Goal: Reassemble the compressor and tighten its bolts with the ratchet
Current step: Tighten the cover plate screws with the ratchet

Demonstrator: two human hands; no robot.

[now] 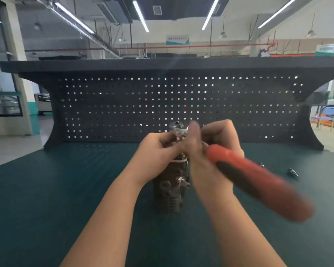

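The dark, rusty compressor stands upright on the green mat at the centre of the bench. My left hand grips its upper part from the left. My right hand holds the ratchet, whose red and black handle sticks out blurred toward the lower right. The ratchet's shiny metal head sits on top of the compressor, partly hidden by my fingers. The bolts on the top are hidden behind both hands.
Two small dark metal parts lie on the mat to the right of the compressor. A black pegboard back wall closes the far edge of the bench. Beyond it are a workshop hall, a blue chair and parked vehicles.
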